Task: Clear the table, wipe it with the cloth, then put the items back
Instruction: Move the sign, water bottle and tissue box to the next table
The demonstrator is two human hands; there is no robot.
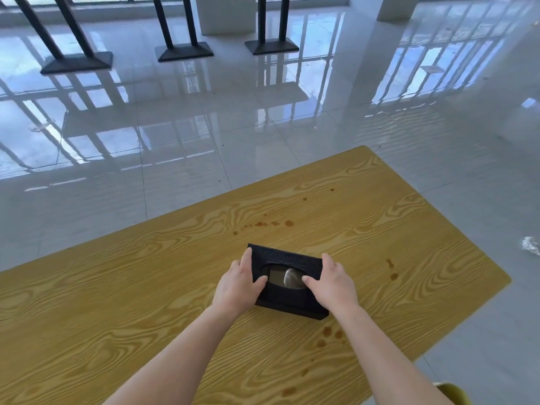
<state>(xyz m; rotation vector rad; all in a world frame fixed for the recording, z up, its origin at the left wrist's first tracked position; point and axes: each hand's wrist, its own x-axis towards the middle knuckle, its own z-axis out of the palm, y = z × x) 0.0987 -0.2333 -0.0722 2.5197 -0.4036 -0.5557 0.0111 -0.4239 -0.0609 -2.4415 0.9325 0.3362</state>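
**Left hand (238,283) and right hand (331,283) clasp the tissue box (287,258)**

Both hands hold the dark tissue box by its short ends, one on each. The left hand covers the left end, its fingers stretched along the far corner and its thumb lying across the top towards the oval opening. The right hand mirrors it on the right end, with the thumb pointing inward to the same opening, where a bit of pale tissue shows. Both forearms reach forward from the lower edge of the view, bare and nearly straight, drawing together at the box.

The box sits on the wood-grain table (117,287) and is turned a little askew to the table's edges. Whether it rests fully on the wood or is just lifted cannot be told.

Brown spots (289,223) dot the wood just beyond the box, with more to its right and more nearer the person. Well to the right of the box, a crumpled white scrap (530,246) lies on the glossy floor (204,135). Far beyond the box stand black stands (184,52) on flat bases.
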